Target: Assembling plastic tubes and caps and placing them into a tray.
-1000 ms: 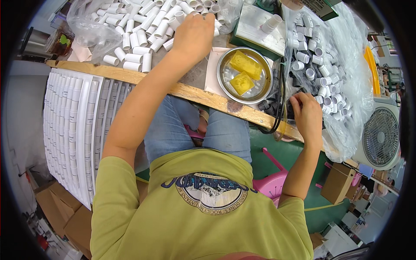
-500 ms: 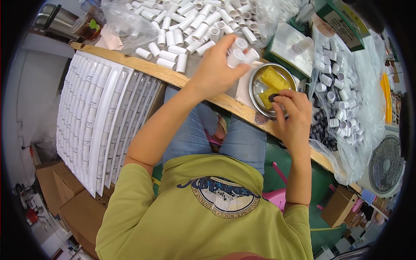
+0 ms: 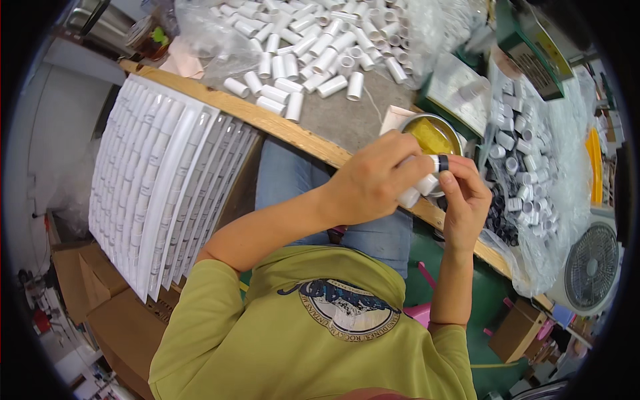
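My left hand [image 3: 373, 179] is closed around several short white plastic tubes [image 3: 427, 184], partly hidden by its fingers. A small black ring-shaped cap [image 3: 443, 163] sits against the end of one tube, pinched by the thumb and fingers of my right hand [image 3: 468, 195]. Both hands meet above the table's front edge. Just behind them is a round metal bowl [image 3: 455, 131] with a wet-looking yellow sponge [image 3: 428, 136] in it; my hands cover its near side.
Loose white tubes [image 3: 323, 63] are heaped at the back. To the right, a clear plastic bag [image 3: 533, 263] holds white and black caps beside a green-and-white box [image 3: 460, 85]. Filled plastic trays [image 3: 143, 180] stand at the left, below the wooden table edge [image 3: 227, 101]. A fan [image 3: 591, 267] is far right.
My left hand has moved right and nearer with its tubes. My right hand has lifted the black cap from the bowl to a tube's end. The view has shifted slightly.
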Tool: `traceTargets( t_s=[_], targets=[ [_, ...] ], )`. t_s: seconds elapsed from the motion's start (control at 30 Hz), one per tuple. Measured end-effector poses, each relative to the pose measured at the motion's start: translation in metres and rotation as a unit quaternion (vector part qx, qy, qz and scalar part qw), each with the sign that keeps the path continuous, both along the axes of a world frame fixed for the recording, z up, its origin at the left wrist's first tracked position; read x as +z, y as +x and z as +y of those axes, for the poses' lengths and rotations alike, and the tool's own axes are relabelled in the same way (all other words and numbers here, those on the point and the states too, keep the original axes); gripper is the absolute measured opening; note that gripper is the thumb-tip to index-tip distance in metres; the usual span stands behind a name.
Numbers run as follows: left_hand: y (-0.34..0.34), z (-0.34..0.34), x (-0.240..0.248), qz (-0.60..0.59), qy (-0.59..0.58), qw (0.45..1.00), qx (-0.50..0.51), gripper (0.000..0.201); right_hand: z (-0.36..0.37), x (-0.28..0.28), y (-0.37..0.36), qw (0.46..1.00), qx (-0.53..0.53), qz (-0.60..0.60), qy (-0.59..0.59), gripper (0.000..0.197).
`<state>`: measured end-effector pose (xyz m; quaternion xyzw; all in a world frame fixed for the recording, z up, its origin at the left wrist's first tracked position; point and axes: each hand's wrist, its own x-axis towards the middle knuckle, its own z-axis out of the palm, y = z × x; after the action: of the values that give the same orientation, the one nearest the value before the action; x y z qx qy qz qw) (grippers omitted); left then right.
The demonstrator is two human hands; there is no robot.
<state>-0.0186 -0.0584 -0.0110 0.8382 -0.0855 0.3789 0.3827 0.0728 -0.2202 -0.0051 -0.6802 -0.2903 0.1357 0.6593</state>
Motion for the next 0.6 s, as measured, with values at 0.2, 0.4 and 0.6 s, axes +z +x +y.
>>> traceTargets(
  t_s=[0.2, 0.4, 0.6],
  targets=[
    [-0.006, 0.013, 0.006, 0.248, -0.424, 0.865, -0.106, 0.027, -0.012, 0.014, 0.017, 0.997, 0.057, 0.046, -0.018, 0.025],
    [0.002, 0.022, 0.004, 0.279, -0.654, 0.669, -0.216, 0.032, -0.067, 0.019, 0.107, 0.808, -0.204, -0.344, -0.433, 0.032],
    [0.009, 0.015, 0.003, 0.286, -0.675, 0.636, -0.242, 0.03, -0.063, -0.015, 0.145, 0.767, -0.133, -0.362, -0.513, 0.041]
  ],
)
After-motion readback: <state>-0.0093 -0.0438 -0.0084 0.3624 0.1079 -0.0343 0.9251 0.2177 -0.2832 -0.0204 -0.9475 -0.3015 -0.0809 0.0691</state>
